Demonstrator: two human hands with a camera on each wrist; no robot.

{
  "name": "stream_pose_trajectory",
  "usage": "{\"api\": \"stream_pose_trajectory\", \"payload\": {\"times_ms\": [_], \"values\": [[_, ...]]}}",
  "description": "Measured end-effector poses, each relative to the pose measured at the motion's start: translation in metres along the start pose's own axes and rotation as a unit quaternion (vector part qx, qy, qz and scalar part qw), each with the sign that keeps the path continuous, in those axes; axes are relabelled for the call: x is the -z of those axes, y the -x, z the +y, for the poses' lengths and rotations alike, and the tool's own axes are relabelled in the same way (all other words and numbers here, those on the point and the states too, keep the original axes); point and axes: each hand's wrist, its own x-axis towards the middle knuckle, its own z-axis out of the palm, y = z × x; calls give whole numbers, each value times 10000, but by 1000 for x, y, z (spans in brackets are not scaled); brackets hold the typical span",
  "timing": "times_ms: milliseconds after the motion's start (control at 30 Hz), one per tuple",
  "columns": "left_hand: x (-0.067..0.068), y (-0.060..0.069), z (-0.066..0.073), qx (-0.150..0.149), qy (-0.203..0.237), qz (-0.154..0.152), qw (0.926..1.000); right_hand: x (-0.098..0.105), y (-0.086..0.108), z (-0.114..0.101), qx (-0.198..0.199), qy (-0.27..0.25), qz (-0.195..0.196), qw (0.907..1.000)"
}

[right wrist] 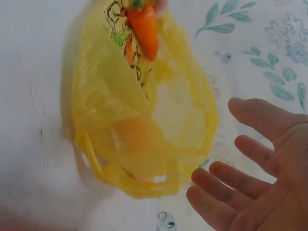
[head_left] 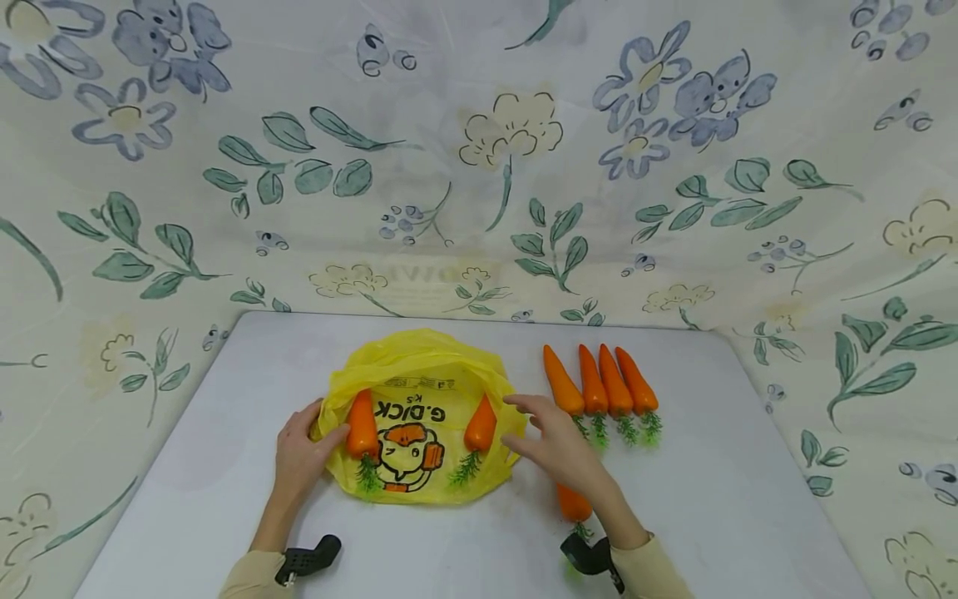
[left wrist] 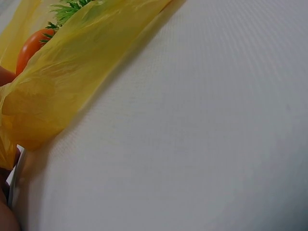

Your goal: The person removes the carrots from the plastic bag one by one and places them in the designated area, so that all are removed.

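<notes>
A yellow plastic bag (head_left: 419, 349) with a printed cartoon lies on the table, its mouth spread wide. Inside it are two orange toy carrots with green tops, the left carrot (head_left: 362, 426) and the right carrot (head_left: 481, 424). My left hand (head_left: 301, 449) grips the bag's left edge, thumb inside by the left carrot; its other fingers are mostly hidden. Beside the bag's right edge is my right hand (head_left: 557, 441). In the right wrist view this right hand (right wrist: 250, 178) has its fingers spread, holding nothing, apart from the bag (right wrist: 106, 91).
Several carrots (head_left: 615, 383) lie in a row on the white table (head_left: 688, 499), right of the bag. Another carrot (head_left: 574, 502) is partly covered by my right forearm. Flower-patterned cloth (head_left: 449, 249) rises behind the table.
</notes>
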Motion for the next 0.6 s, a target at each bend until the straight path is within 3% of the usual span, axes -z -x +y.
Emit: {"api": "stream_pose_trajectory", "payload": {"times_ms": [200, 433, 600], "values": [[1, -1, -1, 45, 11, -7, 10000, -13, -11, -5, 61, -8, -127, 9999], [1, -1, -1, 171, 25, -48, 9998, -38, -22, -7, 27, -523, -447, 9976], [0, -1, -1, 149, 57, -21, 9999, -52, -26, -2, -54, -194, -388, 9990]]}}
